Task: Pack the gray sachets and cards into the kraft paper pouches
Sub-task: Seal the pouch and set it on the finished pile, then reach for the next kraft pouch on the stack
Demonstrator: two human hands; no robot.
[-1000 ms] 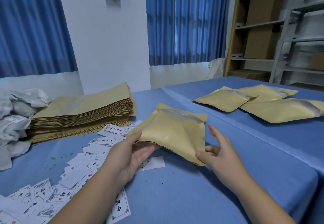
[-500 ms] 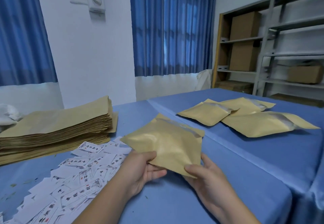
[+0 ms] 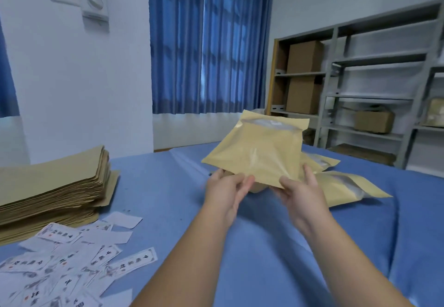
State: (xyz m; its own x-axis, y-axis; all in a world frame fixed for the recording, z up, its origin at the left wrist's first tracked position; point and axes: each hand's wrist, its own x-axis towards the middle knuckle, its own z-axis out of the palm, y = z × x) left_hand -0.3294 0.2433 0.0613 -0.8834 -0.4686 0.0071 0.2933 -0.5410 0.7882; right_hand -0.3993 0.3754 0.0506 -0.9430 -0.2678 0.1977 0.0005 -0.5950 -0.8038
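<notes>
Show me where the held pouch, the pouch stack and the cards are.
held pouch point(image 3: 258, 153), head view, middle of its front.
pouch stack point(image 3: 52, 179), head view, top sheet.
cards point(image 3: 63, 267), head view, middle of the pile.

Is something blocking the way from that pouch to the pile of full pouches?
Nothing visible does. The left hand and right hand hold the pouch in the air close to the filled pouches lying on the blue cloth.
</notes>
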